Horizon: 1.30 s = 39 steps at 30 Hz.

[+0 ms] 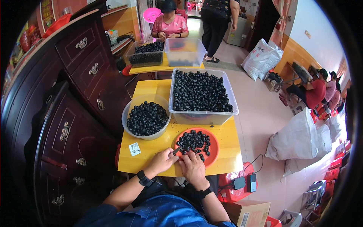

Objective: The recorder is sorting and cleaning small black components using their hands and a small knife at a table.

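My left hand (160,162) is closed on a slim dark tool (176,150), its tip over the rim of an orange-red plate (214,145). Small black ring-like pieces (193,140) lie loose on that plate. My right hand (193,169) is at the plate's near edge, close beside the left. Its fingers are bent down and together at the pieces; whatever they hold is hidden. Beyond the plate stands a clear bin (202,118) heaped with black pieces (200,90). A round clear tub (126,125) to the left holds more of them (147,118).
The yellow table (151,89) carries a white label (134,149). Opposite, a person in pink (170,25) sits behind two more bins (185,56). Dark drawers (81,70) flank the left side. White sacks (293,138) and a red stool (232,191) with cables stand on the right.
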Tool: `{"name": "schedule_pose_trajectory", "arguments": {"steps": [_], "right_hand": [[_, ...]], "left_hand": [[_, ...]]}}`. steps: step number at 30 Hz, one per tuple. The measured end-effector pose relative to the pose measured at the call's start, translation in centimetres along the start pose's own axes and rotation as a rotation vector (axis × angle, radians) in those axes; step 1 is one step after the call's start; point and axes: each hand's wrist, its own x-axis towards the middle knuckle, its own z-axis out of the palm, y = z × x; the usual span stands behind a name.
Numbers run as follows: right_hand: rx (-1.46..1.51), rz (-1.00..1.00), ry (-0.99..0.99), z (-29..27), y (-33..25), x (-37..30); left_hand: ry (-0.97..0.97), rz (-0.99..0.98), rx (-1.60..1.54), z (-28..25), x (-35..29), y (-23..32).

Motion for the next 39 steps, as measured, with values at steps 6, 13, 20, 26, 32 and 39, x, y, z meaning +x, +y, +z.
{"name": "schedule_pose_trajectory", "arguments": {"steps": [6,13,20,26,32,39], "right_hand": [[0.013,0.053,-0.045,0.1,0.0,-0.1],[-0.192,0.068,-0.015,-0.5,-0.5,0.6],[-0.162,0.092,-0.082,0.1,0.0,0.3],[-0.105,0.083,-0.092,-0.3,-0.1,0.1],[-0.080,0.098,-0.088,-0.7,0.3,0.0],[-0.064,0.120,-0.055,-0.8,0.4,0.7]], "left_hand": [[-0.006,-0.034,-0.039,0.2,0.8,1.0],[0.025,-0.040,-0.012,0.5,1.1,1.0],[-0.022,-0.065,-0.075,0.7,1.3,0.4],[-0.027,-0.109,-0.016,0.0,1.0,1.2],[-0.054,-0.104,-0.013,-0.1,1.0,1.2],[-0.052,-0.082,-0.017,-0.1,1.0,1.2]]}}
